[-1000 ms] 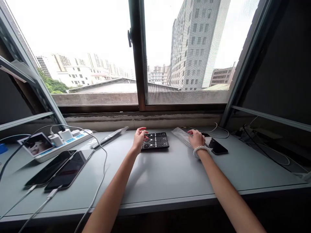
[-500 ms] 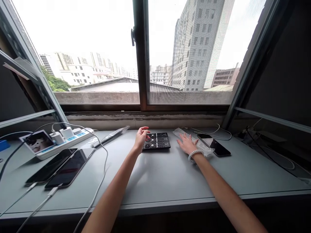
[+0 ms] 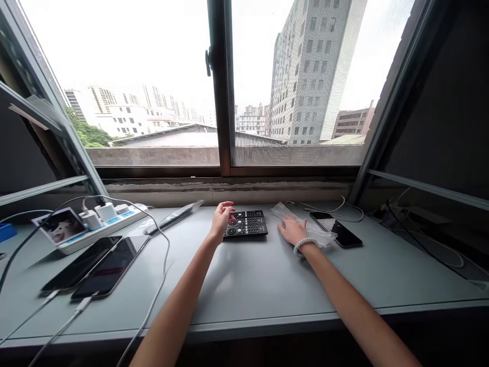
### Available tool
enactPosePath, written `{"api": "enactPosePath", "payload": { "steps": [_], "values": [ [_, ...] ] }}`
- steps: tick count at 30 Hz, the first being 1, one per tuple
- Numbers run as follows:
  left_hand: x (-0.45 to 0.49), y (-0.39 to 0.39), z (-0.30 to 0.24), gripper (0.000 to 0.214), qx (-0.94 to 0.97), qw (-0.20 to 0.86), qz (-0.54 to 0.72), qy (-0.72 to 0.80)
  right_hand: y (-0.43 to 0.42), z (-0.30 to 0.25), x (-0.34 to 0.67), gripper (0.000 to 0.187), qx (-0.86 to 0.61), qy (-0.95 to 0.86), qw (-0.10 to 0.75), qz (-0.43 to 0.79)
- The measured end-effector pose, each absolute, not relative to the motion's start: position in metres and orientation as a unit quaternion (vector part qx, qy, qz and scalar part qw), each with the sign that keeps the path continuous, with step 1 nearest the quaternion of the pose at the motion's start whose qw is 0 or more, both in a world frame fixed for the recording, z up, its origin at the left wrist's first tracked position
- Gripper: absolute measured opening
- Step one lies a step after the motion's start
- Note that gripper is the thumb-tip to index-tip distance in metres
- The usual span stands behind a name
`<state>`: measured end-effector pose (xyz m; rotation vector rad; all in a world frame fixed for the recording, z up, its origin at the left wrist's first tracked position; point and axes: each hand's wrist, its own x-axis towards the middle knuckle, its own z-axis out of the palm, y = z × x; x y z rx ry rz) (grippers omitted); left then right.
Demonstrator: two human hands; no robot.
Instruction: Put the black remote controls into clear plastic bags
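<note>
Three black remote controls (image 3: 250, 223) lie side by side on the grey desk, their buttons facing up. My left hand (image 3: 220, 223) is at their left edge, fingers loosely curled and apart, holding nothing; it hides part of the nearest buttons. To the right of the remotes is a crumpled clear plastic bag (image 3: 324, 237). On top of it rests my right hand (image 3: 293, 231), palm down, fingers bent and drawn in on the plastic. A beaded bracelet (image 3: 305, 244) circles the right wrist.
A black phone (image 3: 346, 234) lies right of the bag. On the left are two charging phones (image 3: 109, 267), a white power strip (image 3: 110, 224), a photo card (image 3: 61, 227) and a loose cable (image 3: 164, 270). A long wrapped item (image 3: 175, 216) lies near the window ledge.
My right hand's fingers have drawn in from a spread pose over the plastic bag. The left hand and the remotes have hardly moved.
</note>
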<state>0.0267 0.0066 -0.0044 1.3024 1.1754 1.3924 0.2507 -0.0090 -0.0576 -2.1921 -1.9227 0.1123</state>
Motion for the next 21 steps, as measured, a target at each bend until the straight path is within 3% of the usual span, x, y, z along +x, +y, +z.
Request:
{"api": "enactPosePath", "payload": {
  "steps": [10, 21],
  "values": [
    [0.026, 0.008, -0.004, 0.019, 0.527, 0.438, 0.555, 0.471, -0.008, -0.053, 0.245, 0.059, -0.752, -0.635, 0.169, 0.05],
    [0.024, 0.009, -0.004, 0.02, 0.529, 0.429, 0.558, 0.474, -0.013, -0.042, 0.255, 0.054, -0.817, -0.541, 0.2, 0.002]
  ]
}}
